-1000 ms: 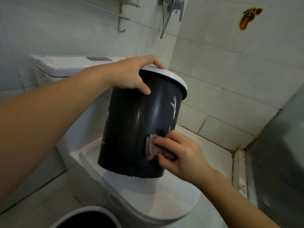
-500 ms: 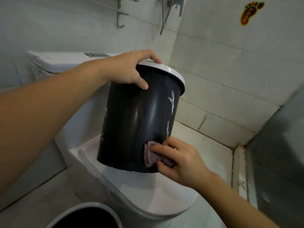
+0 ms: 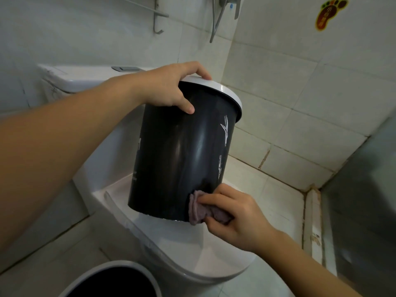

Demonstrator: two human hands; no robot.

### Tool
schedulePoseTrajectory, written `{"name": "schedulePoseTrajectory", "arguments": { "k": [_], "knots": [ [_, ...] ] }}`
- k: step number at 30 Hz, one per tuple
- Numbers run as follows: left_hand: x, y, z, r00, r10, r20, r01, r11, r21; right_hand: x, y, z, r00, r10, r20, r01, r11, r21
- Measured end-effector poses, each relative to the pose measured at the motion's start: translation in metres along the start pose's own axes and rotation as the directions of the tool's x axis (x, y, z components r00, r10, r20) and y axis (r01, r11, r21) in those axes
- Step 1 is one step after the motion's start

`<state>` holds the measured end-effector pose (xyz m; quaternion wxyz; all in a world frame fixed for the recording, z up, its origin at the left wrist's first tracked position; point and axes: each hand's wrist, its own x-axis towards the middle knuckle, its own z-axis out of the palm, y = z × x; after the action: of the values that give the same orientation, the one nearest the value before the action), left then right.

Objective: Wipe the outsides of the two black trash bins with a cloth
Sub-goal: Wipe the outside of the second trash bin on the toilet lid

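A black trash bin (image 3: pixel 171 159) with a white rim and pale plant prints is tilted over the closed toilet lid (image 3: pixel 184 249). My left hand (image 3: pixel 169 86) grips its rim, fingers over the top and thumb on the side. My right hand (image 3: pixel 233 215) pinches a folded mauve cloth (image 3: pixel 198 211) and presses it against the bin's lower right side near the bottom edge. A second black bin (image 3: pixel 115 281) with a white rim stands on the floor at the bottom of the view, only its top showing.
The white toilet tank (image 3: pixel 85 78) stands behind the bin against the tiled wall. A shower hose (image 3: pixel 216 20) and a metal rack (image 3: pixel 158 16) hang above. A glass partition (image 3: pixel 362 200) rises on the right, and a foot-shaped sticker (image 3: pixel 327 13) marks the far wall.
The cloth under my right hand has slid down the bin's side to its bottom edge. The bin is held a little further above the toilet lid.
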<state>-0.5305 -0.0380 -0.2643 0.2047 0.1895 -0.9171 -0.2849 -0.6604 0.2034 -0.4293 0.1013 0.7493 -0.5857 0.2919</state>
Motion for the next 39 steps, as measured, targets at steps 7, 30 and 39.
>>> {"name": "schedulePoseTrajectory", "arguments": {
  "k": [7, 30, 39],
  "knots": [
    [-0.001, 0.002, 0.001, 1.000, 0.007, -0.003, -0.007, 1.000, 0.010, 0.028, 0.003, -0.008, 0.972, 0.096, -0.214, -0.115, 0.990, -0.078],
    [-0.003, -0.012, -0.007, 1.000, 0.002, -0.018, -0.003, 0.998, -0.056, 0.006, -0.005, 0.001, 0.999, -0.040, 0.033, 0.043, 0.993, -0.109],
    [-0.005, -0.010, -0.007, 0.999, -0.012, -0.033, 0.009, 0.996, -0.091, 0.004, -0.001, 0.001, 0.995, 0.034, -0.096, -0.042, 0.996, -0.079]
  ]
}}
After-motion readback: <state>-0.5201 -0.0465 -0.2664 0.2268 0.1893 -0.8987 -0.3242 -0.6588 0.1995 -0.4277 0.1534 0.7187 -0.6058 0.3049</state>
